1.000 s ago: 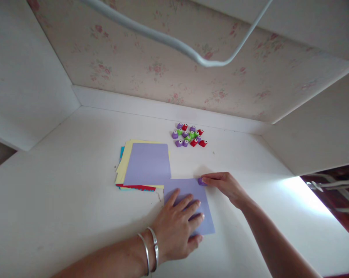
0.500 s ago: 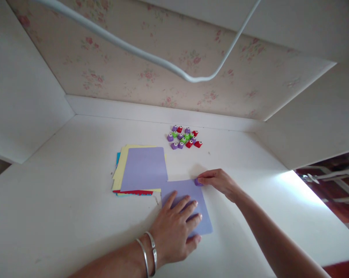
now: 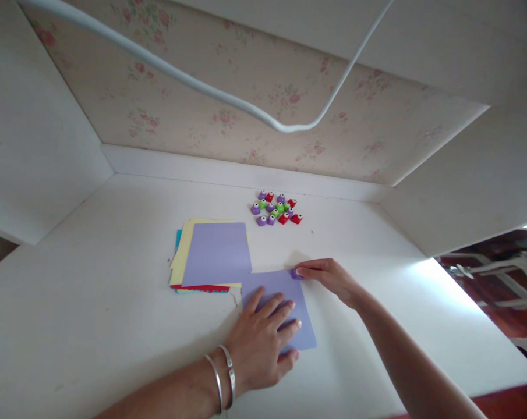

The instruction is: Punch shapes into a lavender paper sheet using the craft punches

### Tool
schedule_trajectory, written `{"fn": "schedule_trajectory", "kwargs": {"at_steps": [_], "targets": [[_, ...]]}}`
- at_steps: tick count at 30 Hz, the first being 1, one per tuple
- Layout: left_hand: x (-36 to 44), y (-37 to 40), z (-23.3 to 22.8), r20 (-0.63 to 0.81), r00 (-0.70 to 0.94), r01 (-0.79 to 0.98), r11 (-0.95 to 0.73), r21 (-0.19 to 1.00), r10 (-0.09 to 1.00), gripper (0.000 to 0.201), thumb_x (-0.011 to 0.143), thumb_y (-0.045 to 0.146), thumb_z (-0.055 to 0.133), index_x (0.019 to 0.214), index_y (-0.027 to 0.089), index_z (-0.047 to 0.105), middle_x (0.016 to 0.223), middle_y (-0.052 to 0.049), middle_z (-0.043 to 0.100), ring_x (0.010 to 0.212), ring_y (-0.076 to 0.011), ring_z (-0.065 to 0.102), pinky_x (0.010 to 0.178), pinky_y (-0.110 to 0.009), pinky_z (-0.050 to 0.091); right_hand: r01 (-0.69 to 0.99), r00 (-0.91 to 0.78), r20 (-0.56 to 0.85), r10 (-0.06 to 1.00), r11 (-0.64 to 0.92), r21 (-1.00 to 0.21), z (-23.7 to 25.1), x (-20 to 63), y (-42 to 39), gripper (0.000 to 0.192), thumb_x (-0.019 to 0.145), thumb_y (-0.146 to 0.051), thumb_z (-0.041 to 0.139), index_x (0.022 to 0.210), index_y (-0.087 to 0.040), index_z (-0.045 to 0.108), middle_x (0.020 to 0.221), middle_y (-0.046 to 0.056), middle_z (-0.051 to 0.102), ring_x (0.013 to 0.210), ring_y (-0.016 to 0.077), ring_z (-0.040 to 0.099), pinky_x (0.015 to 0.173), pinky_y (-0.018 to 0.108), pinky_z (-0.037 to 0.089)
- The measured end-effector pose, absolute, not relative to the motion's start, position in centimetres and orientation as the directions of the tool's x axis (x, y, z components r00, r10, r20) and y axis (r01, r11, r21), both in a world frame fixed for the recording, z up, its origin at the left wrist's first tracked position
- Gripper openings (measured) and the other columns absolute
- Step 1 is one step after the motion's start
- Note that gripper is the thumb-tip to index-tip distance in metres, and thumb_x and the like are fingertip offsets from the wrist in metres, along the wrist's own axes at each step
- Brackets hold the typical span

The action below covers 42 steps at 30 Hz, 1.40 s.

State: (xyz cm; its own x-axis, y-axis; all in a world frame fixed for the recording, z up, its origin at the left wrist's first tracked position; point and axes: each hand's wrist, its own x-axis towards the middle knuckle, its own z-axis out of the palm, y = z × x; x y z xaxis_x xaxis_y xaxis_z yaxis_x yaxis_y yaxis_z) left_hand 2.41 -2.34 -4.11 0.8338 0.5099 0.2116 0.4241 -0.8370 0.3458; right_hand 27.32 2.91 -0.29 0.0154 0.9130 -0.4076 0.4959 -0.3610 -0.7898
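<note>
A sheet of purple paper point(image 3: 304, 326) lies on the white desk. Flat on top of it rests my left hand point(image 3: 265, 337), fingers spread, with two silver bangles on the wrist. My right hand point(image 3: 322, 270) pinches a small purple craft punch point(image 3: 296, 273) at the sheet's far right corner. Whether the paper's edge sits inside the punch is hidden. Left of this sheet, a stack of coloured paper has a purple sheet point(image 3: 217, 253) on top, with yellow, red and blue edges showing beneath.
Several small purple, green and red craft punches point(image 3: 275, 213) stand grouped near the back wall. A white cable point(image 3: 246, 107) hangs across the upper view in front of floral wallpaper. White panels point(image 3: 40, 128) close in the desk on both sides.
The view has shifted slightly. Both hands keep their places on the paper and at its corner, and the purple punch stays in my right fingers.
</note>
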Motion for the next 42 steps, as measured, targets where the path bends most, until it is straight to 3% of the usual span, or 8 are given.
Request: {"fn": "schedule_trajectory", "kwargs": {"at_steps": [6, 10, 17, 26, 33, 36, 42], "targets": [[2.4, -2.3, -4.3, 0.213, 0.834, 0.422, -0.837, 0.349, 0.51, 0.051, 0.099, 0.057, 0.03, 0.136, 0.03, 0.052, 0.15, -0.001, 0.043, 0.14, -0.025, 0.035, 0.119, -0.053, 0.011, 0.416, -0.021, -0.382, 0.924, -0.339, -0.844, -0.1, 27.6, 2.2, 0.041, 0.078, -0.056, 0.07, 0.1, -0.023, 0.08, 0.109, 0.007, 0.076, 0.109, 0.0297, 0.066, 0.105, 0.046, 0.043], [2.4, -2.3, -4.3, 0.205, 0.833, 0.425, -0.832, 0.357, 0.514, 0.052, 0.1, 0.058, 0.028, 0.137, 0.03, 0.051, 0.15, -0.001, 0.042, 0.14, -0.0251, 0.034, 0.119, -0.053, 0.01, 0.375, -0.07, -0.302, 0.951, -0.256, -0.891, -1.0, 27.7, 1.8, 0.044, 0.068, -0.049, 0.081, 0.104, -0.023, 0.078, 0.114, 0.007, 0.074, 0.107, 0.0277, 0.067, 0.1, 0.043, 0.05], [2.3, -2.4, -4.1, 0.202, 0.836, 0.42, -0.831, 0.364, 0.511, 0.052, 0.1, 0.057, 0.028, 0.137, 0.03, 0.051, 0.15, -0.002, 0.042, 0.141, -0.025, 0.033, 0.119, -0.053, 0.009, 0.365, -0.089, -0.221, 0.971, -0.174, -0.914, -2.3, 28.6, 1.7, 0.037, 0.073, -0.046, 0.079, 0.102, -0.023, 0.078, 0.111, 0.006, 0.075, 0.105, 0.0253, 0.068, 0.1, 0.04, 0.051], [2.3, -2.3, -4.0, 0.19, 0.843, 0.414, -0.832, 0.369, 0.504, 0.052, 0.1, 0.056, 0.027, 0.138, 0.03, 0.05, 0.152, -0.002, 0.041, 0.142, -0.0255, 0.033, 0.119, -0.054, 0.01, 0.353, 0.014, -0.209, 0.978, -0.201, -0.914, -1.9, 30.2, 1.6, 0.044, 0.067, -0.049, 0.082, 0.103, -0.023, 0.078, 0.115, 0.007, 0.074, 0.11, 0.0291, 0.066, 0.104, 0.045, 0.048], [2.3, -2.2, -3.8, 0.196, 0.84, 0.42, -0.835, 0.355, 0.506, 0.05, 0.1, 0.055, 0.029, 0.136, 0.03, 0.051, 0.15, -0.002, 0.043, 0.14, -0.0256, 0.036, 0.118, -0.054, 0.013, 0.346, 0.053, -0.25, 0.967, -0.253, -0.903, -2.0, 30.6, 0.5, 0.047, 0.078, -0.053, 0.074, 0.116, -0.026, 0.074, 0.118, 0.006, 0.073, 0.112, 0.0296, 0.064, 0.104, 0.046, 0.045], [2.3, -2.3, -4.1, 0.233, 0.827, 0.422, -0.84, 0.342, 0.511, 0.048, 0.099, 0.056, 0.031, 0.134, 0.03, 0.053, 0.148, -0.001, 0.045, 0.14, -0.0252, 0.037, 0.118, -0.053, 0.014, 0.264, 0.089, -0.236, 0.968, -0.251, -0.931, -2.6, 30.4, 0.0, 0.048, 0.08, -0.053, 0.072, 0.119, -0.025, 0.072, 0.116, 0.006, 0.073, 0.107, 0.027, 0.065, 0.101, 0.042, 0.046], [2.3, -2.8, -4.4, 0.274, 0.809, 0.432, -0.843, 0.322, 0.519, 0.042, 0.1, 0.053, 0.036, 0.128, 0.03, 0.056, 0.143, 0.001, 0.051, 0.136, -0.0225, 0.04, 0.118, -0.05, 0.018, 0.028, 0.329, -0.199, 0.923, -0.22, -0.975, -4.5, 29.3, -0.4, 0.053, 0.074, -0.05, 0.079, 0.12, -0.025, 0.07, 0.11, 0.006, 0.073, 0.09, 0.0203, 0.067, 0.09, 0.035, 0.051]]}}
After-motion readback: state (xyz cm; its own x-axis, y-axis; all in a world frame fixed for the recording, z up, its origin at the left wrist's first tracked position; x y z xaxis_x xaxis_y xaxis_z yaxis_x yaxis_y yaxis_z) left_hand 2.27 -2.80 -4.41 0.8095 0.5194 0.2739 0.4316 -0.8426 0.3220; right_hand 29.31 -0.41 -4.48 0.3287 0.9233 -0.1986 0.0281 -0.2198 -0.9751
